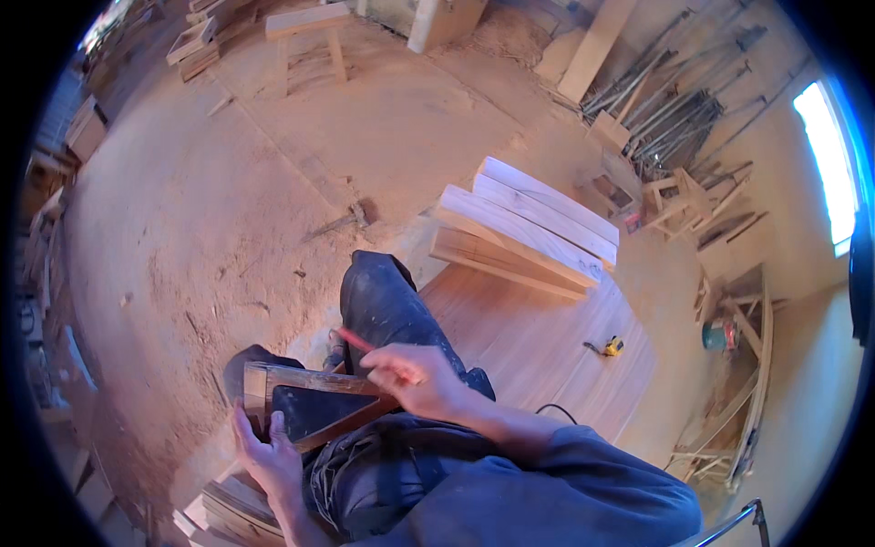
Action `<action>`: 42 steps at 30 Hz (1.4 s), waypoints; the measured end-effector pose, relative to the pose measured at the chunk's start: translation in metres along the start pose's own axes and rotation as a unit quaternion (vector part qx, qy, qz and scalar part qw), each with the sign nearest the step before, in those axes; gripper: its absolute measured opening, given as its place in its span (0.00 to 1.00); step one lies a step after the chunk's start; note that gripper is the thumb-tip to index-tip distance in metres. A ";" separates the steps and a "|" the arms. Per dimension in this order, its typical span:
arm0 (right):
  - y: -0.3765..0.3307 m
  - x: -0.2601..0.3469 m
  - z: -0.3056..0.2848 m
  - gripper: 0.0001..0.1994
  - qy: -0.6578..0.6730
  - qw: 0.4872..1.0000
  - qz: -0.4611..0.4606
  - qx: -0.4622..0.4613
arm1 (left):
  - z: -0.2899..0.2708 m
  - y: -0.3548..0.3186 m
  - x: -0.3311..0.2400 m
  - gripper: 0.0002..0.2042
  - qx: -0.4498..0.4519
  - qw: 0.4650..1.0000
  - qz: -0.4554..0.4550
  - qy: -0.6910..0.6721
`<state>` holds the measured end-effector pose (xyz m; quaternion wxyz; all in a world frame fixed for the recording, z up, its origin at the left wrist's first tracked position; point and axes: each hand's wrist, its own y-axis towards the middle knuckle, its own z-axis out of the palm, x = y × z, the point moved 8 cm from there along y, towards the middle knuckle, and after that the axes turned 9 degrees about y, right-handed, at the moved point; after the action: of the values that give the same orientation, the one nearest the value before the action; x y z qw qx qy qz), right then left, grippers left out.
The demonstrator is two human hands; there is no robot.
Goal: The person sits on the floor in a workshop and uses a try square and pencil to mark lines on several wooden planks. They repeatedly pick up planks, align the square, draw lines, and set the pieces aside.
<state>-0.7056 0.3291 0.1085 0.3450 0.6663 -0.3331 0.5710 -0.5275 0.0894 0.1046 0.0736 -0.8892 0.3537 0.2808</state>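
Observation:
A small wooden frame (333,380) with an open middle rests across my lap, its wood worn and darker along one side. My left hand (272,460) grips its near left corner, thumb on top and fingers along the outer side. Above the frame's right end, my right hand (415,376) is closed round a slim red stick (355,340), pencil-like in shape, which points up and to the left. Whether the stick is a pencil or a tool handle I cannot make out. My fingers hide its lower part.
On my right a wooden panel (510,319) carries several thick boards (533,228) and a yellow tape measure (613,346). A hammer-like tool (351,219) lies on the dusty floor. A wooden stool (308,23) stands far off; metal clamps (674,123) lean at the far right.

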 end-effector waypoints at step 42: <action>0.024 -0.123 -0.256 0.46 -0.557 0.809 0.104 -0.154 | 0.026 -0.015 0.015 0.29 0.066 0.995 -0.047 -0.060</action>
<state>-0.8772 0.5373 0.0165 0.1369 0.7699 -0.6188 0.0751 -0.5200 0.1004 0.0731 0.1660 -0.8797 0.3241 0.3057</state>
